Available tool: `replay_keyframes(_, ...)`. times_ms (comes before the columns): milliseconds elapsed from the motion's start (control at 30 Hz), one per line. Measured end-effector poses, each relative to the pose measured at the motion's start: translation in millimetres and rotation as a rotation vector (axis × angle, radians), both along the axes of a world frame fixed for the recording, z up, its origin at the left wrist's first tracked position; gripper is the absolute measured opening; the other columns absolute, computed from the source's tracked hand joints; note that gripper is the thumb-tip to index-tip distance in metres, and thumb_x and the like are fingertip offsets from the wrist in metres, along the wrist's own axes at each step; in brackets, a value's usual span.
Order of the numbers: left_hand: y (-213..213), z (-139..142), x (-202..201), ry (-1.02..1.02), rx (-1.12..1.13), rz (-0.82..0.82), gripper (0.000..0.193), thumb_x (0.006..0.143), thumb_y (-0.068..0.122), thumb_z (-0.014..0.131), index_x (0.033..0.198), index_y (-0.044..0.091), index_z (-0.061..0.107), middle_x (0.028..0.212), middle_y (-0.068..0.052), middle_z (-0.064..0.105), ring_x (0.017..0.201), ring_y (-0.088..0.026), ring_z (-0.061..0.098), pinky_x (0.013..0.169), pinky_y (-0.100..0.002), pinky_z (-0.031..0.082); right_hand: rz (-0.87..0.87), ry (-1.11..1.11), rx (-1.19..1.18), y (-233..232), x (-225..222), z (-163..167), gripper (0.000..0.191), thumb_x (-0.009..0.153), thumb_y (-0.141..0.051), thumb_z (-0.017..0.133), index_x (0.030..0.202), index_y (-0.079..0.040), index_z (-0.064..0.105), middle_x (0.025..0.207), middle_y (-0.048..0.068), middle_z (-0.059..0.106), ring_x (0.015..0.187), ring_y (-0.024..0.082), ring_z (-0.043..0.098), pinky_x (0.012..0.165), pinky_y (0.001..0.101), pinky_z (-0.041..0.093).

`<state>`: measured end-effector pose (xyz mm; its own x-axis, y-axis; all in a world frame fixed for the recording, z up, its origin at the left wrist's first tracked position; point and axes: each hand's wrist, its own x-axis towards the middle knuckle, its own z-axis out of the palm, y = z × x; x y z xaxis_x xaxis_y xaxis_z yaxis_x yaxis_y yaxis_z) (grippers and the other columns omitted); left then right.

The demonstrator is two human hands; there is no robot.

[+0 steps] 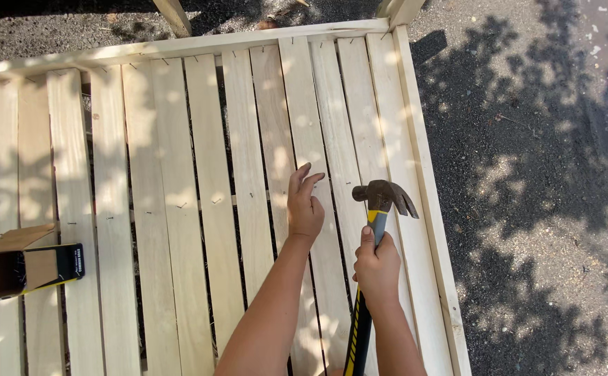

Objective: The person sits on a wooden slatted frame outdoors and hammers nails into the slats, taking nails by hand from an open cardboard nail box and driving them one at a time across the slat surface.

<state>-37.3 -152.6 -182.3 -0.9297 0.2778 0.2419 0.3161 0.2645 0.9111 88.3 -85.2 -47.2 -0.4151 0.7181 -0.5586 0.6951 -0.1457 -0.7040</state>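
Right hand (377, 268) gripping hammer (372, 257) by handle, head raised just above slats near panel's right edge

Left hand (305, 205) resting on slat beside hammer head, fingers pinched narrow at tips; whether nail sits between them, cannot tell

Slatted panel (178, 209) flat on ground, thin gaps between slats, rails along top and right edge

Cardboard box (22, 261) open, on panel's left edge, well apart from hands

Gravel (541, 174) right of panel, shadow-dappled, open room there

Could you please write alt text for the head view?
A person's right hand grips a claw hammer while the left hand pinches something small against a pale wooden slat panel. An open cardboard box sits at its left; gravel lies beyond.
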Motion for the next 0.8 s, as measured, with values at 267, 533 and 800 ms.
replay_keyframes(267, -236, 68, -41, 0.205, -0.136, 0.524, 0.033, 0.087, -0.015, 0.044, 0.11, -0.001, 0.063, 0.128, -0.011, 0.054, 0.116, -0.025, 0.06, 0.094, -0.035, 0.055, 0.161, 0.209, -0.311, -118, -75, 0, 0.011, 0.089, -0.012, 0.062, 0.092, -0.002, 0.057, 0.061, 0.003, 0.053, 0.044, 0.014, 0.05, 0.04, 0.0342, 0.044)
replay_keyframes(533, -458, 100, -146, -0.424, -0.672, 0.801, 0.023, 0.091, 0.002, 0.062, 0.11, 0.0, 0.076, 0.111, -0.021, 0.077, 0.1, -0.029, 0.074, 0.092, -0.037, 0.058, 0.534, 0.233, -0.341, -223, -118, 17, 0.016, 0.092, -0.015, 0.064, 0.093, -0.001, 0.057, 0.061, 0.004, 0.053, 0.046, 0.013, 0.051, 0.042, 0.0354, 0.047)
replay_keyframes(800, -504, 51, -224, -0.708, -1.154, 0.351, 0.037, 0.095, 0.017, 0.061, 0.128, 0.004, 0.067, 0.128, -0.023, 0.067, 0.117, -0.038, 0.066, 0.099, -0.045, 0.054, 0.627, 0.158, -0.339, -299, -151, 33, 0.016, 0.092, -0.017, 0.062, 0.097, -0.003, 0.058, 0.065, 0.005, 0.058, 0.047, 0.015, 0.055, 0.044, 0.035, 0.049)
